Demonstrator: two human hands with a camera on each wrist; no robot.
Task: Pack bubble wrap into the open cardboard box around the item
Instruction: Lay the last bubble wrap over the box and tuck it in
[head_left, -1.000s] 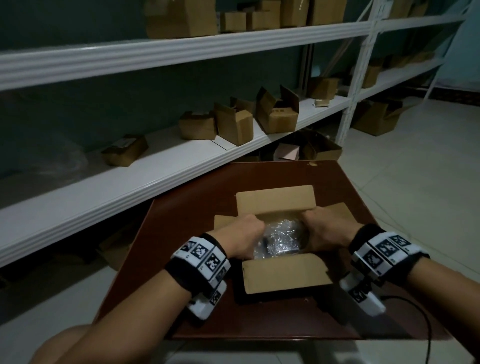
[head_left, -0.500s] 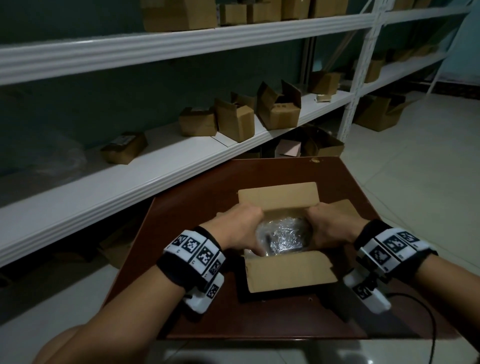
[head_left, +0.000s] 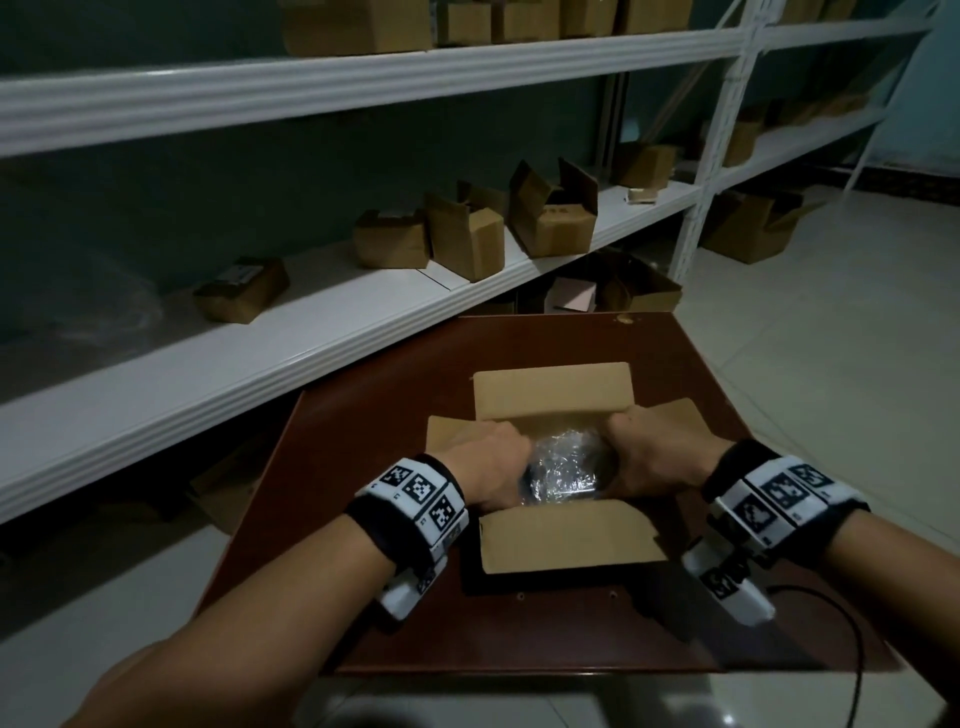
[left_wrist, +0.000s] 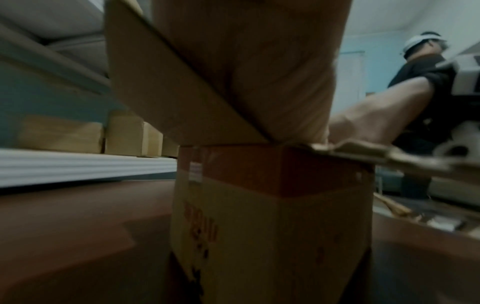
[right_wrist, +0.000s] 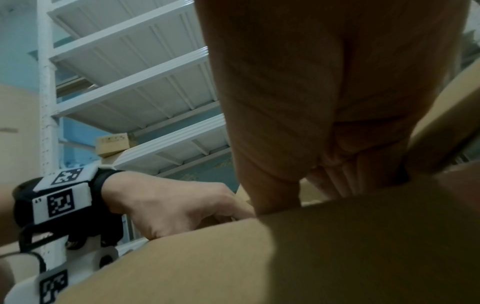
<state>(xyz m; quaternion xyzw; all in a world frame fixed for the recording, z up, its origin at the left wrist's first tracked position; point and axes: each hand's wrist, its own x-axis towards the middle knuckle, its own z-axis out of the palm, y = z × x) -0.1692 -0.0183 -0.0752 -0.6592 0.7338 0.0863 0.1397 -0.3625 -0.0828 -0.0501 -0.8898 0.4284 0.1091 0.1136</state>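
Note:
An open cardboard box (head_left: 571, 538) stands on the brown table (head_left: 384, 467) with its flaps spread outward. Shiny bubble wrap (head_left: 563, 467) fills the middle of the opening, with something dark under it. My left hand (head_left: 488, 462) is at the wrap's left side and my right hand (head_left: 649, 457) at its right, and both touch it. The right wrist view shows my right hand's fingers (right_wrist: 327, 181) running straight down behind the box flap (right_wrist: 259, 257), and my left hand (right_wrist: 168, 205) dipping in opposite. All fingertips are hidden inside the box (left_wrist: 272, 226).
White shelving (head_left: 260, 374) runs along the far left with several small cardboard boxes (head_left: 553, 218) on it. More boxes (head_left: 639, 293) sit on the floor beyond the table. A black cable (head_left: 852, 639) hangs from my right wrist over the table's near right edge.
Both hands have stayed in the box and drawn slightly closer together. The bubble wrap between them now looks more bunched and rounded.

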